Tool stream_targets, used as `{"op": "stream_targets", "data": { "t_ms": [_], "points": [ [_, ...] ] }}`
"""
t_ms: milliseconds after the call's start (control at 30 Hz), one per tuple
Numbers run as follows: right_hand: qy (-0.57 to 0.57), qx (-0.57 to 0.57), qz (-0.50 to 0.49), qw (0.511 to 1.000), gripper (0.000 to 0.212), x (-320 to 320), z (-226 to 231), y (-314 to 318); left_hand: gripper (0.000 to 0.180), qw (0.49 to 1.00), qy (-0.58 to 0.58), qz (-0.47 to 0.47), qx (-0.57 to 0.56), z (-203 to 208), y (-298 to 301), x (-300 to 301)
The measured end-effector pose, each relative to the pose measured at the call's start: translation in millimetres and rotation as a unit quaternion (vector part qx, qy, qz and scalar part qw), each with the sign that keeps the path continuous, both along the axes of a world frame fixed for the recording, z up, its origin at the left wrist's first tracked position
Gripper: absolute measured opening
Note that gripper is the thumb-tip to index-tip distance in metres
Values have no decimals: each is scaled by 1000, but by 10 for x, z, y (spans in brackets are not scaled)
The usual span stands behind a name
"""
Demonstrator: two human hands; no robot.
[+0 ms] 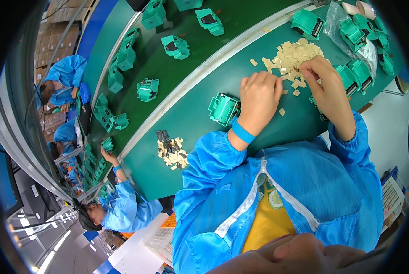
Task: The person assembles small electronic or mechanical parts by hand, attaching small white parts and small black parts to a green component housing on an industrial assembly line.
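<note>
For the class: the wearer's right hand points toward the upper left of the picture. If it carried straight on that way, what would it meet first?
The right hand would most likely meet the pile of small beige pieces its fingertips already reach.

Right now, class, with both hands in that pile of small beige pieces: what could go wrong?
1. The right hand picks at the beige pile; loose pieces already lie scattered and could slide off the table edge.
2. The left hand might knock the nearby green housing.
</note>
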State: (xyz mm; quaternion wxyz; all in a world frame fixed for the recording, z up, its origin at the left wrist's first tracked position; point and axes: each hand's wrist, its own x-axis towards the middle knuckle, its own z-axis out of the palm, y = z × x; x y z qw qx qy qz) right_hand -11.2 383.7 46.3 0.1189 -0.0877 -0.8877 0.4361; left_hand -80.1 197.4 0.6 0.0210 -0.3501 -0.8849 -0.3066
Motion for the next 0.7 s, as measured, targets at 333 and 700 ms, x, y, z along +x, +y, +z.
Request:
{"op": "stream_targets", "data": {
  "t_ms": [333,700],
  "points": [
    [-45,-100,59,992,10,-33,96,-162,19,980,-150,-90,99,255,-172,21],
    [39,45,168,984,7,-74,128,-278,14,957,-242,-44,153,367,-373,76]
  ]
}}
